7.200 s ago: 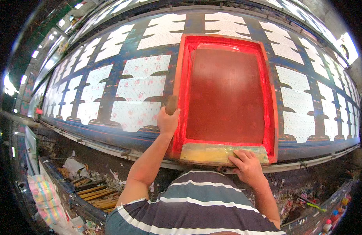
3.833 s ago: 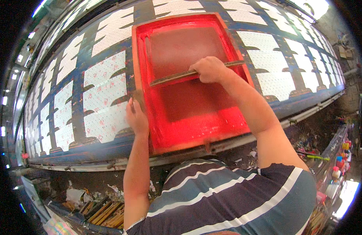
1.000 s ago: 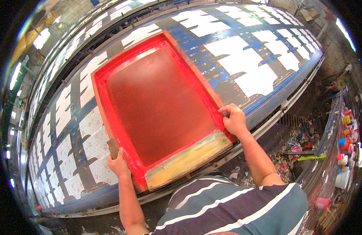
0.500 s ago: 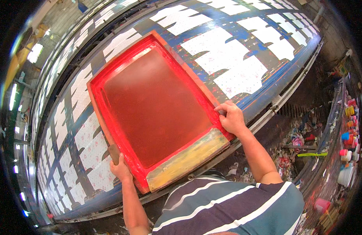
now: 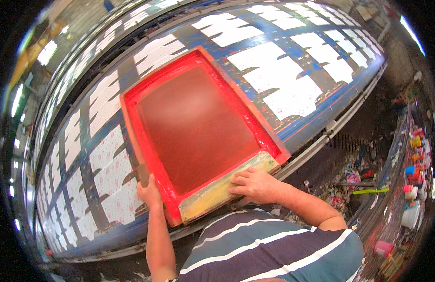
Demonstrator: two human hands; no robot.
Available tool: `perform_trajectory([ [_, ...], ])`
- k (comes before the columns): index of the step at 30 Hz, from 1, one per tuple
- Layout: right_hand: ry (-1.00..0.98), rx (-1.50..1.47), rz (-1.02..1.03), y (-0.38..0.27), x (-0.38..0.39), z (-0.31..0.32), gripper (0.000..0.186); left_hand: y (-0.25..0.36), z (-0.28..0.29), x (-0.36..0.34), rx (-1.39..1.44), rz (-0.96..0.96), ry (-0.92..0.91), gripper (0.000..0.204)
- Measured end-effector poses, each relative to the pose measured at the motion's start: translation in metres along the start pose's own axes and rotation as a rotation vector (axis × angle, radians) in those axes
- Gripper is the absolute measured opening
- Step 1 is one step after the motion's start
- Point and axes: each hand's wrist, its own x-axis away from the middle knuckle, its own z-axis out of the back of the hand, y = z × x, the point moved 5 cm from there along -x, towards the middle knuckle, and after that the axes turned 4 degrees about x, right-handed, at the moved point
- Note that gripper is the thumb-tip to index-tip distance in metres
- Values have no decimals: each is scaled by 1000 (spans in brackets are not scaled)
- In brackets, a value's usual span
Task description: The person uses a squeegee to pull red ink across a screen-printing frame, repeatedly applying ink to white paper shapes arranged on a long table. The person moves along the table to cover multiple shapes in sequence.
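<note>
A wooden screen frame (image 5: 133,141) with bright red ink round a dark brown-red middle (image 5: 189,122) rests at an angle on the long printing table (image 5: 283,131). My left hand (image 5: 148,190) is closed on the frame's left side, around a brownish handle or block (image 5: 143,173). My right hand (image 5: 250,184) has its fingers curled over a yellowish, paint-smeared squeegee board (image 5: 205,192) lying across the frame's near end. Rows of white cut pieces (image 5: 259,66), some with small pink prints (image 5: 107,174), lie on the table around the frame.
A metal rail (image 5: 331,129) runs along the table's near edge. Below right are littered scraps (image 5: 349,176), a lime-green stick (image 5: 368,191) and a ledge with several colourful pots (image 5: 415,185). Another long table (image 5: 132,14) runs behind.
Earlier my right hand pushed the squeegee across the screen, later holding the frame's right side. Since half a second ago it has moved down-left onto the yellowish board; my left hand stays on the frame.
</note>
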Motion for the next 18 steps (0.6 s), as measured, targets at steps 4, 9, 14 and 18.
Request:
perform_trajectory([
  [4,13,121,-6,-18,-21,4,40,2,-2,5,15,12,8,38],
  [9,-68,240,-33,-42,-66,-15,49,4,1,3,2,-129,60,36],
  [14,-307,234,-238,-42,-97,-7,52,-2,2,1,15,-172,158,43],
  [18,-297,261,-238,-53,-90,1,52,-6,2,3,57,-155,142,43],
])
